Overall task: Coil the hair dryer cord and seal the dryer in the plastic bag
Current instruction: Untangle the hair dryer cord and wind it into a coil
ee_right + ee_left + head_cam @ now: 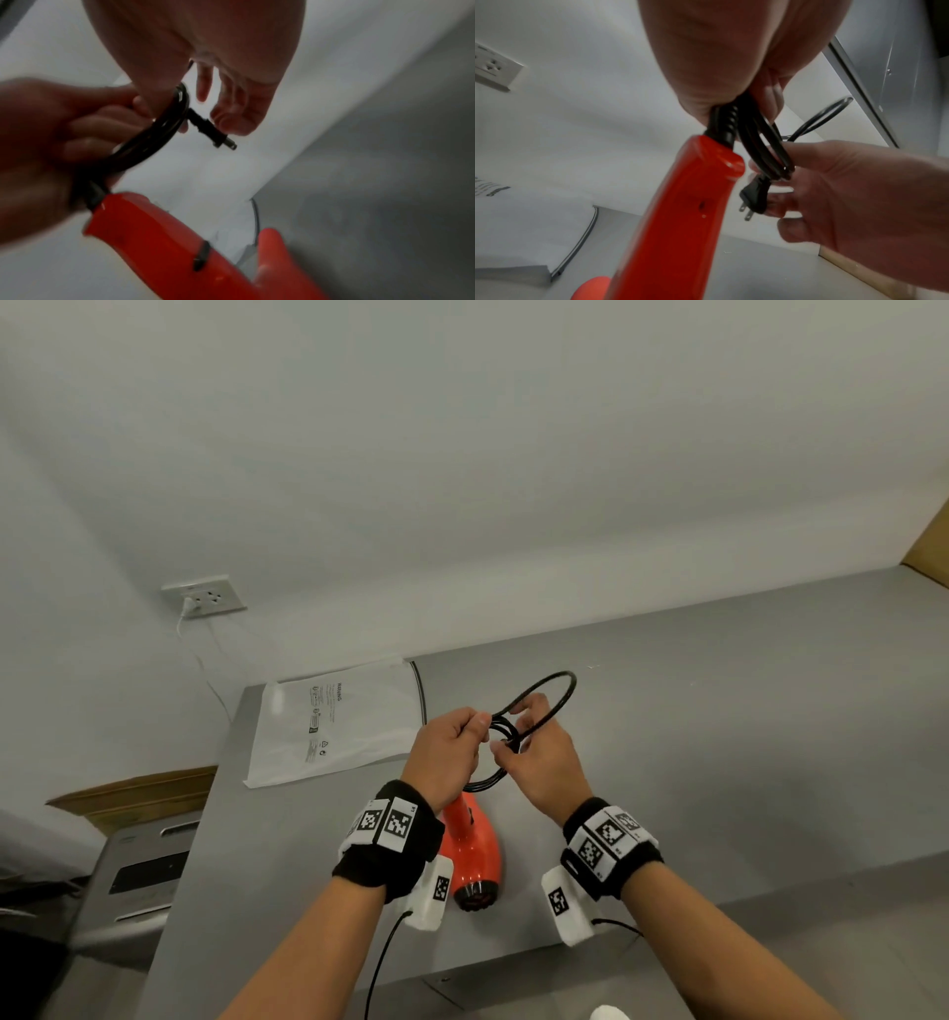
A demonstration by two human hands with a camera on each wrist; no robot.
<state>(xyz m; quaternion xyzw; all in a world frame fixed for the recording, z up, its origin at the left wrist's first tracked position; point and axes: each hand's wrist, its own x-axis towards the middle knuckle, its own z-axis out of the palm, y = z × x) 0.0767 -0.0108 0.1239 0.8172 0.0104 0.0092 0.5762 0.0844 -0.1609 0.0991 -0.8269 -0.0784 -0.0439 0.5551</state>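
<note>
Wall outlet [205, 597]: sitting on the white wall at far left, a white plug and lead hanging from it.

Plastic bag [334, 726]: lying flat on the grey counter [719, 737] near its left end, printed warning text facing up, just left of the hands.

Left hand [452, 757]: fingers curling round the gathered loops of black cord [544, 706], gripping them in a bundle right above the dryer's handle (strain relief showing below the fist in the left wrist view).

Hair dryer [472, 845]: orange, hanging from the cord below the hands and above the counter, nozzle pointing toward the camera.

Right hand [544, 762]: thumb and fingertips pinching the cord beside the bundle, one larger loop arching beyond it; the plug [754, 198] is lying against its fingers.

Cardboard [929, 546]: showing at the far right edge.
</note>
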